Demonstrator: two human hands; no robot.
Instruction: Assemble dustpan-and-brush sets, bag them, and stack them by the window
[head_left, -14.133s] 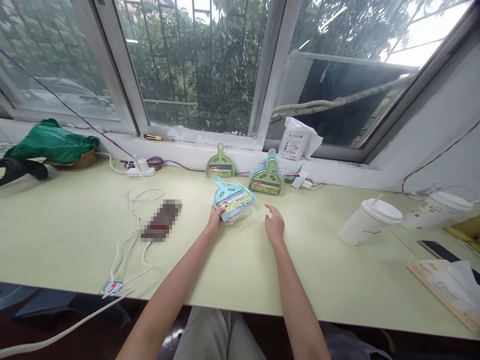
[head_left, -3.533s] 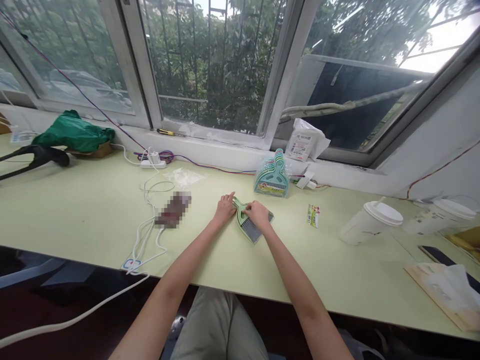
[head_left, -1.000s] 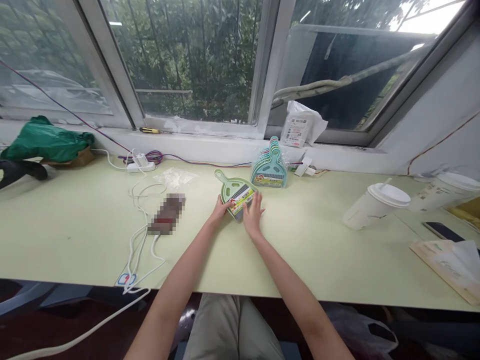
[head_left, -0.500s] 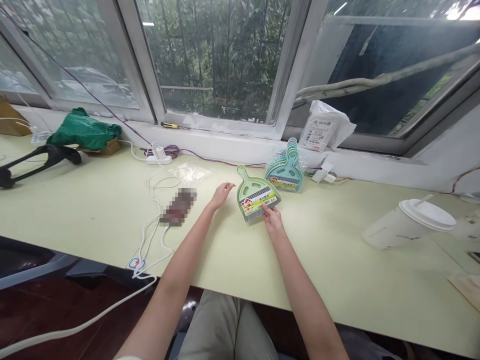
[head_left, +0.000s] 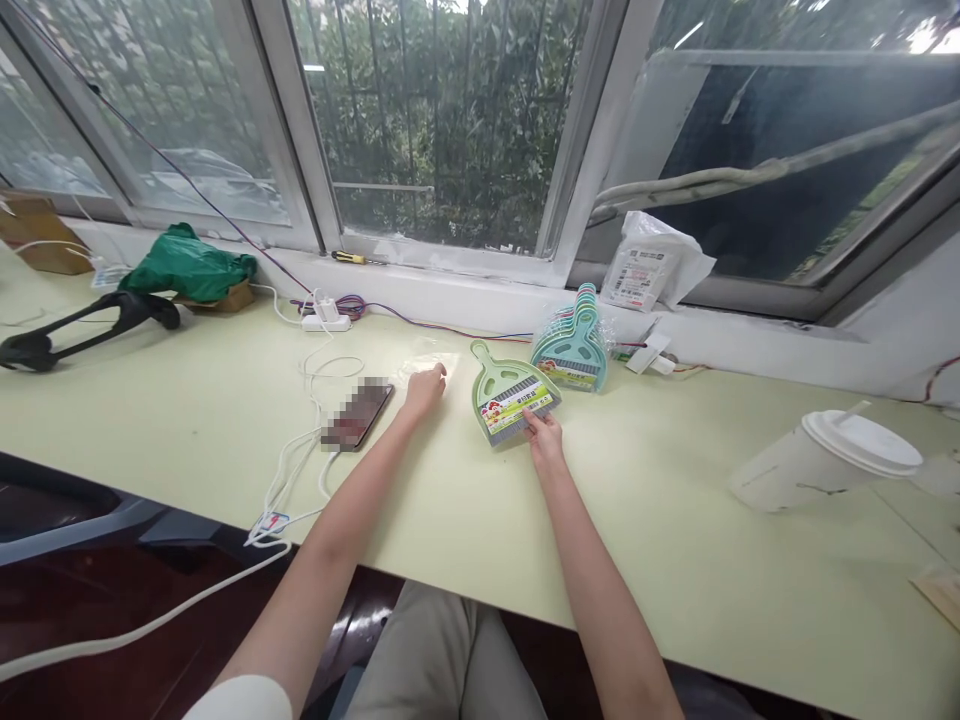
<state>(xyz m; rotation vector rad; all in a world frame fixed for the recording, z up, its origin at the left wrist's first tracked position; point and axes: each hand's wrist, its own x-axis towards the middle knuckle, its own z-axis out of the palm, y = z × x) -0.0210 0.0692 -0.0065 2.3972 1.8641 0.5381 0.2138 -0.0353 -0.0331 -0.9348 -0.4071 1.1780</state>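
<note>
Head cam: worn on the head, aimed forward and down
Bench (head_left: 660, 520): seen from above, pretty close
Windows (head_left: 450, 130): caught farther back

No word or number can be read with certainty. The green dustpan (head_left: 491, 385) has a white and yellow-green label (head_left: 516, 404) with a line of bold dark Chinese characters, too small to make out surely, beside a red-and-white cartoon picture. A similar label (head_left: 568, 373) is on the front teal dustpan (head_left: 586, 347) of the stack. The white package (head_left: 646, 262) on the windowsill bears small, illegible print. A blue-edged sticker (head_left: 274, 522) at the table's edge shows a red mark; the paper cup (head_left: 784, 472) has faint, unreadable dark marks.
</note>
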